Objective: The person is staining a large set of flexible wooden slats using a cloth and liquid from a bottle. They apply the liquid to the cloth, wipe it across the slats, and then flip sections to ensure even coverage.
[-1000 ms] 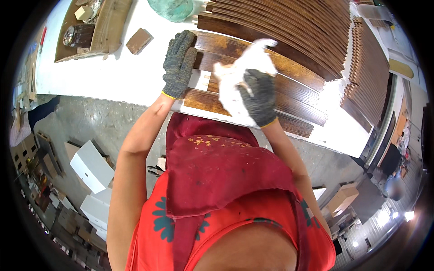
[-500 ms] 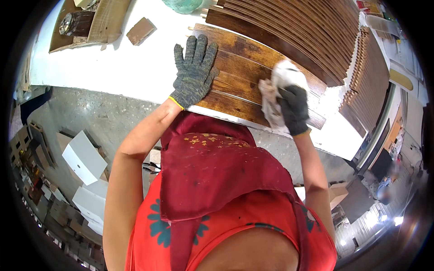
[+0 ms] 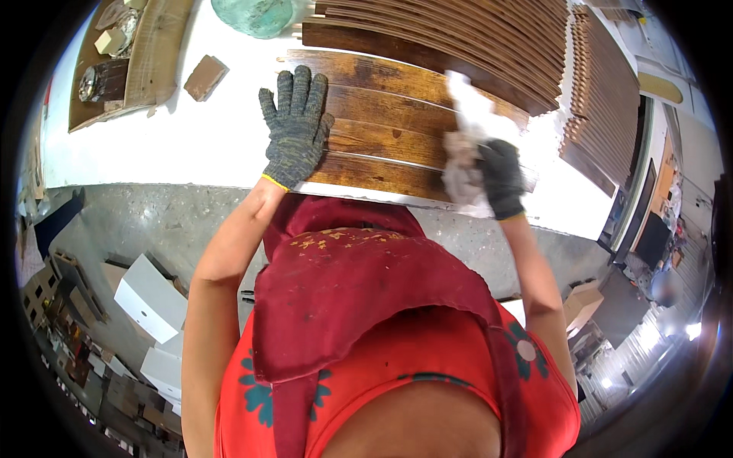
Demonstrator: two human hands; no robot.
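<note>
My left hand (image 3: 295,130), in a dark grey knit glove with a yellow cuff edge, lies flat with fingers spread over the left ends of several brown wood-grain boards (image 3: 382,131). These boards lie side by side on the white table. Toward their right end, my right hand (image 3: 502,180), in a dark glove, is closed on a crumpled whitish cloth (image 3: 464,164). The cloth touches the boards and is smeared by motion. Patchy darker areas show on the board faces.
Behind the boards stands a long row of brown slats (image 3: 450,38), with another stack (image 3: 603,99) at the right. A brown block (image 3: 205,79), a cardboard box (image 3: 158,69) holding a dark jar (image 3: 104,82), and a greenish translucent bag (image 3: 253,14) occupy the table's left and back.
The whole view has shifted, so the table appears farther left. Relative to the boards, my right hand and the cloth have moved to the right. My left hand stays on the boards' left ends.
</note>
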